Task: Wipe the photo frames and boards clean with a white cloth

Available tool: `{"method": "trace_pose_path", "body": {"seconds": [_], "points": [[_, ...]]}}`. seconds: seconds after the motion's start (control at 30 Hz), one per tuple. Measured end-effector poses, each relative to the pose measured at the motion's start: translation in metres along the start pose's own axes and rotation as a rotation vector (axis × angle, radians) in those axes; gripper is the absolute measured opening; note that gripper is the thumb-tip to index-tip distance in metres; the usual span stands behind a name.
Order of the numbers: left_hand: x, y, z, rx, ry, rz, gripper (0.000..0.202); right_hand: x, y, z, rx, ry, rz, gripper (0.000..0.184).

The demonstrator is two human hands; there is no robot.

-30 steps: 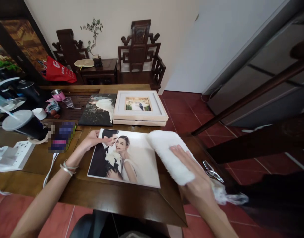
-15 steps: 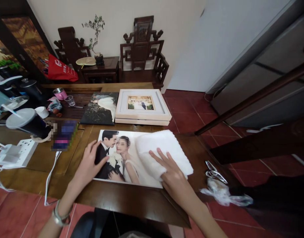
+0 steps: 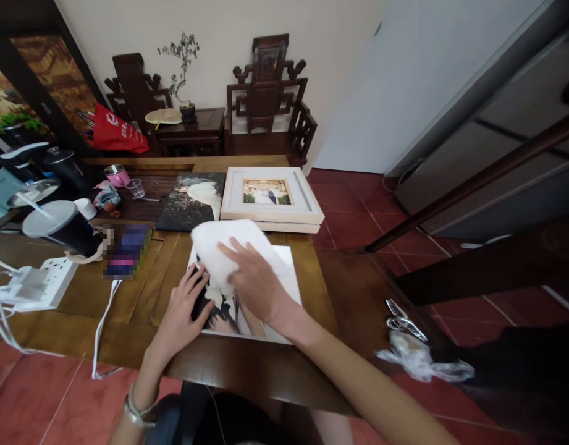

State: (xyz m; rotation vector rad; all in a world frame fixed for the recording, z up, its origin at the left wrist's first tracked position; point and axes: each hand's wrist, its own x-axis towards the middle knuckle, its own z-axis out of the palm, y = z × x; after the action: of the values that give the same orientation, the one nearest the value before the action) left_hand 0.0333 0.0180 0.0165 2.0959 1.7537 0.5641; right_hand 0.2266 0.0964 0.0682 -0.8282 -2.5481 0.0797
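Note:
A large photo print [image 3: 290, 272] of a couple lies flat near the front edge of the wooden table. A folded white cloth [image 3: 214, 238] covers its upper left part, hiding the heads. My right hand [image 3: 259, 284] presses the cloth down with bent fingers, gripping it against the print; its thumb is partly hidden. My left hand [image 3: 185, 312] rests on the print's left edge, fingers apart, with the fingertips close to the cloth. The lower part of the picture shows between my hands.
Behind the print lie a dark photo panel [image 3: 186, 201] and stacked pale frames [image 3: 272, 213]. On the left are a phone [image 3: 127, 250], a lidded cup [image 3: 64, 225] and a power strip [image 3: 52, 281]. Metal clippers [image 3: 406, 321] and crumpled plastic [image 3: 414, 355] lie to the right.
My right hand has slid the white cloth leftward across the print, from its right side to its upper left. The print's right side is now uncovered. My left hand stays on the left edge.

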Motion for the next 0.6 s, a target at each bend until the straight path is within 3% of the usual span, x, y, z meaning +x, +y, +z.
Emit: {"method": "trace_pose_path", "body": {"seconds": [0.13, 0.23, 0.43, 0.6], "points": [[-0.003, -0.004, 0.005, 0.018, 0.006, -0.029, 0.049, 0.048, -0.016, 0.025, -0.079, -0.234, -0.023, 0.028], [-0.003, -0.004, 0.005, 0.028, 0.016, -0.021, 0.048, 0.052, -0.016, 0.033, -0.059, -0.346, 0.029, 0.030], [-0.003, 0.003, 0.001, 0.045, 0.014, 0.039, 0.050, 0.007, 0.008, 0.010, -0.042, -0.425, 0.234, 0.026], [0.004, 0.004, -0.005, 0.039, 0.035, 0.073, 0.041, -0.047, 0.044, -0.018, -0.129, -0.346, 0.364, 0.049]]}}
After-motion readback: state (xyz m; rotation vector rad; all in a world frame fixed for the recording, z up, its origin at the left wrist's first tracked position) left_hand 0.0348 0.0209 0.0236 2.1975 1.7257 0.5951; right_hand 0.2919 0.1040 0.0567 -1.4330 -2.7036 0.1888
